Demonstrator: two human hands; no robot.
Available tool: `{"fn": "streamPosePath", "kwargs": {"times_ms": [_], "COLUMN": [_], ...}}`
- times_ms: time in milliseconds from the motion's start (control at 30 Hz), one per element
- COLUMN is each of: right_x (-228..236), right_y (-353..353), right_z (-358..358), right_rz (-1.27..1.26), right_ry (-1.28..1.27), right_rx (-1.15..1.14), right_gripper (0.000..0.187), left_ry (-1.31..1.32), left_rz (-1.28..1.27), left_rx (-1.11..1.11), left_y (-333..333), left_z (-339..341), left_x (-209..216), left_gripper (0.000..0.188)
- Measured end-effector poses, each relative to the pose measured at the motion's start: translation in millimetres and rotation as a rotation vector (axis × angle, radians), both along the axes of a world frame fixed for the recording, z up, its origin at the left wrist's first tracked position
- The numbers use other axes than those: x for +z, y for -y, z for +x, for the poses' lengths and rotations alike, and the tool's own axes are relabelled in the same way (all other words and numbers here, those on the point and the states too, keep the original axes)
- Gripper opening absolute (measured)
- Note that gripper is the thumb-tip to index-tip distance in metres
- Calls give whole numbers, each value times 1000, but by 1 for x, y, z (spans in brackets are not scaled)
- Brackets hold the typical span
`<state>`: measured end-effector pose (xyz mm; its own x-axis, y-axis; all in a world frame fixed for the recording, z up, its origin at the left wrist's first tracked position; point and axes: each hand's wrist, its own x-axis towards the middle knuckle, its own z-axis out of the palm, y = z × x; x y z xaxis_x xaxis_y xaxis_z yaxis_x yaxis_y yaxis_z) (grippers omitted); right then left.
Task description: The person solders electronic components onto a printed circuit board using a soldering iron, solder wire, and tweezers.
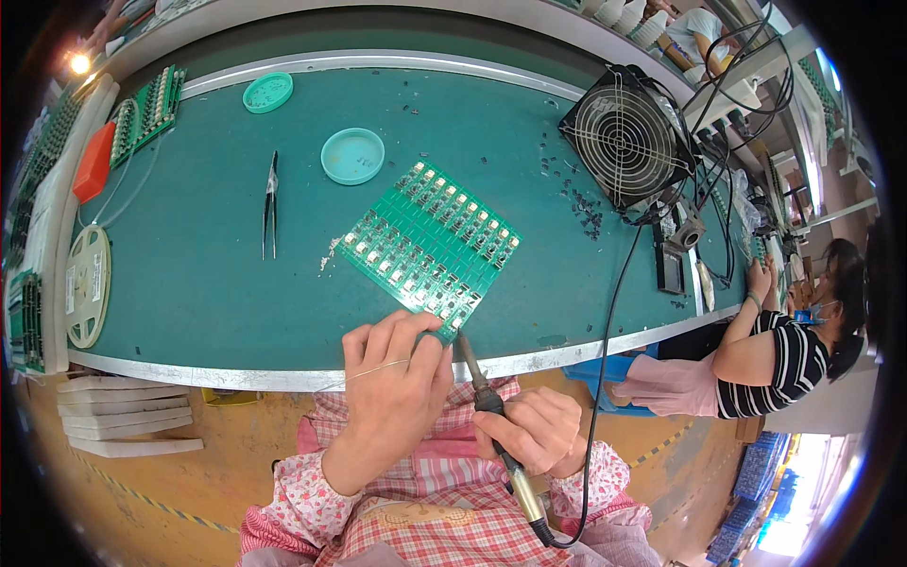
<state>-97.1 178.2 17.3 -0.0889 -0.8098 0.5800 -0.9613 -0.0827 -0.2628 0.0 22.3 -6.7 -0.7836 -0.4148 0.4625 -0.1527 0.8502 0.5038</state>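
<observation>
A green circuit board panel (433,230) lies tilted on the green bench mat, with rows of small white and black parts on it. My left hand (392,373) is at its near corner, fingers curled and touching the edge. A thin wire, looking like solder wire (383,368), crosses those fingers; its tip is hidden. My right hand (539,430) is wrapped around a soldering iron (488,401). The iron's tip meets the board's near corner, close to my left fingertips. Its black cord loops up toward the right side of the bench.
Black tweezers (271,208) and two green round dishes (352,157) (268,93) lie beyond the board. A black fan (622,137) stands at right near scattered black bits (588,214). At left are a reel (88,286) and a red box (94,163). Another person (770,364) sits at right.
</observation>
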Motion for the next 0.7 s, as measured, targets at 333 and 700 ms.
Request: {"fn": "streamPosePath", "kwargs": {"times_ms": [333, 700], "right_x": [5, -9], "right_y": [-10, -16], "right_z": [-10, -6], "right_rz": [-93, -214], "right_ry": [335, 1038], "right_rx": [-104, -362], "right_gripper": [20, 11], "left_ry": [-16, -7], "left_rz": [43, 59], "left_rx": [-20, -17], "left_y": [-1, -3], "left_z": [1, -5], "left_x": [2, 6], "left_gripper": [15, 15]}}
